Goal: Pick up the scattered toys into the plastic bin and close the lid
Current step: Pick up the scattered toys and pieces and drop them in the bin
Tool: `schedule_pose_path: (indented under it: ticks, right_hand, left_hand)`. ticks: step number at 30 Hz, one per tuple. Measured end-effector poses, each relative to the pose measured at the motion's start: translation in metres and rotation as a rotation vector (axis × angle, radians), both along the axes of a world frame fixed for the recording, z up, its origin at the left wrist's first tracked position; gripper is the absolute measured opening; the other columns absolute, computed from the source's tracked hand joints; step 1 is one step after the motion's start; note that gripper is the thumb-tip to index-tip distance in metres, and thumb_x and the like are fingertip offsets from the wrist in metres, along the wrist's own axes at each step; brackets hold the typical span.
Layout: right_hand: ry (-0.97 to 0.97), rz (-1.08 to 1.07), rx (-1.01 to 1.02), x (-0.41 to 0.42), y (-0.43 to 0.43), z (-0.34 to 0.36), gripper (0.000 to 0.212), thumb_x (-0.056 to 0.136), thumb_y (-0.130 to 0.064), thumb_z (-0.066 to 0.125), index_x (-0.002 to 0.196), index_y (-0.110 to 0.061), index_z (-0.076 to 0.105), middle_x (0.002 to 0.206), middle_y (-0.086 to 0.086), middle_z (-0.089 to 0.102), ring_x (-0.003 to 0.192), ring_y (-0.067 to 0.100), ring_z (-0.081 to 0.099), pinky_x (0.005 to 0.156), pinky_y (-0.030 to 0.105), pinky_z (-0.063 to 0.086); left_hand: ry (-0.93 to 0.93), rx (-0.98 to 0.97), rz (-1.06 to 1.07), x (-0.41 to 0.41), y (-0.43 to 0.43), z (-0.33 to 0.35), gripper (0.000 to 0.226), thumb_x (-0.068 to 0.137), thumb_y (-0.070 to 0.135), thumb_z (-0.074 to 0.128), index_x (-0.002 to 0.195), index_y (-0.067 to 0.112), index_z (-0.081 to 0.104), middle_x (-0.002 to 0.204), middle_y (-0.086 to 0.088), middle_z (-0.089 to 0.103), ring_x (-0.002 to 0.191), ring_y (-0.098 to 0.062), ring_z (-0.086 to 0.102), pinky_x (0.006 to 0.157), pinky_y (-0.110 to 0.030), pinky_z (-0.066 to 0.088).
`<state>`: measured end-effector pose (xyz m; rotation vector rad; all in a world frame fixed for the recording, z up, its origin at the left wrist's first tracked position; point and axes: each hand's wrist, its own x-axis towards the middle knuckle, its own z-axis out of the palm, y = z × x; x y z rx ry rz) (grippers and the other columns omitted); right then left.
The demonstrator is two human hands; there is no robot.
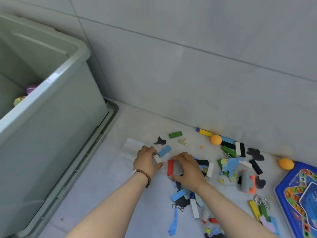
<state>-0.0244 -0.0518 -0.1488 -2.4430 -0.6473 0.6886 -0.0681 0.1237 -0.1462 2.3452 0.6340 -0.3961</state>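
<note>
Left hand (147,161) pinching white block (157,158) on floor (106,186). Right hand (187,170) gripping red block (170,167) by both ends. Other toys (229,167) scattered right along wall. Bin (51,117) open at left, on its lid (109,121).

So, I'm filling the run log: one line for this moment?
left hand: holds white block | right hand: grips red block | bin: open
</note>
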Motion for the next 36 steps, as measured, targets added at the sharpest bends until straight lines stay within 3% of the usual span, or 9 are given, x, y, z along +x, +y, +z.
schedule_pose_path:
  ticks: [5,10,16,19,22,26,29,31,36]
  right_hand:
    - [-0.014,-0.014,0.014,-0.001,-0.003,-0.003,0.056,0.072,-0.039,0.074,0.123,-0.025,0.053,0.117,-0.006,0.047,0.109,0.013,0.044,0.092,0.024,0.038]
    - [0.002,-0.064,0.047,-0.007,-0.009,-0.005,0.054,0.072,-0.039,0.075,0.120,-0.026,0.055,0.112,-0.008,0.048,0.105,0.010,0.045,0.093,0.026,0.041]
    - [0.021,-0.085,0.040,-0.008,-0.010,-0.006,0.055,0.070,-0.041,0.077,0.119,-0.027,0.056,0.109,-0.010,0.048,0.104,0.009,0.046,0.091,0.022,0.040]
    - [0.048,-0.140,0.076,-0.010,-0.006,-0.002,0.051,0.071,-0.037,0.077,0.116,-0.028,0.056,0.108,-0.012,0.047,0.105,0.007,0.046,0.095,0.020,0.040]
    - [0.166,-0.223,0.229,-0.013,0.008,0.013,0.045,0.071,-0.035,0.079,0.109,-0.033,0.055,0.112,-0.012,0.050,0.104,-0.002,0.047,0.089,0.006,0.035]
    - [0.294,-0.095,0.386,-0.025,0.038,0.038,0.046,0.069,-0.033,0.081,0.110,-0.036,0.058,0.121,-0.016,0.051,0.112,-0.014,0.044,0.090,-0.003,0.030]
    - [0.288,0.009,0.410,-0.035,0.061,0.044,0.049,0.067,-0.032,0.083,0.107,-0.041,0.055,0.123,-0.012,0.051,0.116,-0.014,0.042,0.096,-0.001,0.027]
    - [0.282,0.038,0.412,-0.041,0.073,0.044,0.055,0.067,-0.032,0.083,0.112,-0.041,0.053,0.124,-0.013,0.049,0.117,-0.012,0.042,0.098,0.001,0.027]
    - [0.288,0.019,0.280,-0.057,0.088,0.026,0.063,0.068,-0.033,0.082,0.123,-0.029,0.052,0.120,-0.014,0.047,0.107,0.003,0.048,0.086,0.001,0.034]
  left_hand:
    - [-0.062,-0.134,0.072,-0.014,0.003,-0.005,0.031,0.075,0.022,0.076,0.086,0.016,0.048,0.083,0.003,0.048,0.075,-0.015,0.047,0.063,-0.021,0.040]
    - [-0.100,-0.148,-0.082,-0.028,0.015,-0.007,0.029,0.075,0.024,0.076,0.099,0.020,0.060,0.099,0.004,0.047,0.093,-0.009,0.048,0.079,-0.016,0.039]
    - [0.029,-0.030,-0.177,-0.033,0.025,-0.001,0.017,0.083,0.025,0.066,0.087,0.021,0.050,0.095,0.003,0.047,0.091,-0.012,0.048,0.075,-0.025,0.042]
    - [0.007,-0.281,0.084,-0.037,0.025,0.005,0.017,0.086,0.019,0.063,0.088,0.013,0.047,0.086,-0.005,0.055,0.074,-0.015,0.050,0.075,-0.028,0.047]
    - [0.061,-0.727,0.408,-0.045,0.031,0.018,0.027,0.090,0.019,0.060,0.112,0.011,0.047,0.088,-0.006,0.059,0.074,-0.015,0.058,0.082,-0.027,0.052]
    - [0.223,-1.213,0.426,-0.058,0.043,0.042,0.029,0.098,0.017,0.046,0.126,0.013,0.052,0.099,-0.004,0.059,0.087,-0.016,0.061,0.094,-0.030,0.051]
    - [0.231,-1.364,0.496,-0.062,0.054,0.055,0.030,0.097,0.029,0.043,0.114,0.011,0.061,0.100,-0.005,0.062,0.083,-0.017,0.064,0.081,-0.030,0.055]
    - [0.189,-1.330,0.556,-0.066,0.059,0.056,0.032,0.097,0.035,0.043,0.104,0.010,0.061,0.094,-0.004,0.063,0.080,-0.016,0.064,0.073,-0.028,0.055]
    - [0.017,-0.950,0.715,-0.096,0.080,0.039,0.013,0.095,0.022,0.051,0.087,0.013,0.054,0.078,-0.002,0.058,0.063,-0.008,0.062,0.057,-0.018,0.055]
